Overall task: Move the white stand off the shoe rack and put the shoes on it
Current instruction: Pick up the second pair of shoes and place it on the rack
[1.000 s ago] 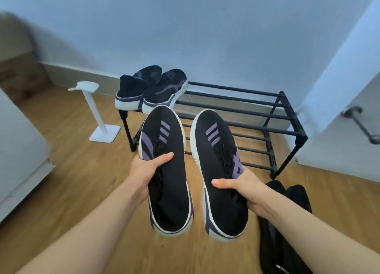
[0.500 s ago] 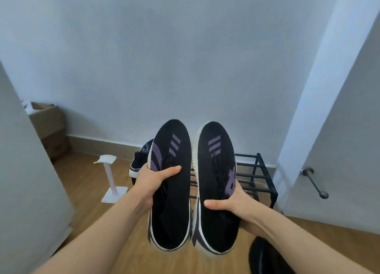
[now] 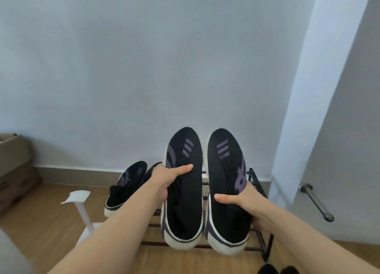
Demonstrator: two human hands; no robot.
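I hold two black sneakers with purple stripes and white soles, toes pointing away, in front of the black metal shoe rack (image 3: 259, 183). My left hand (image 3: 164, 181) grips the left sneaker (image 3: 183, 191) at its opening. The right sneaker (image 3: 224, 191) sits in my right hand (image 3: 240, 201), thumb across its top. Both shoes hide most of the rack. Another black pair (image 3: 125, 183) rests on the rack's left end. The white stand (image 3: 81, 208) stands on the wooden floor left of the rack.
A cardboard box (image 3: 14, 166) sits against the wall at far left. A white door with a metal handle (image 3: 316, 201) is at right. Dark shoes (image 3: 277, 269) lie on the floor at the bottom right edge. A pale surface fills the bottom left corner.
The view has tilted up, then a little to the left. Both hands have carried the sneakers forward, closer to the rack, so they now cover its middle. Grips are unchanged.
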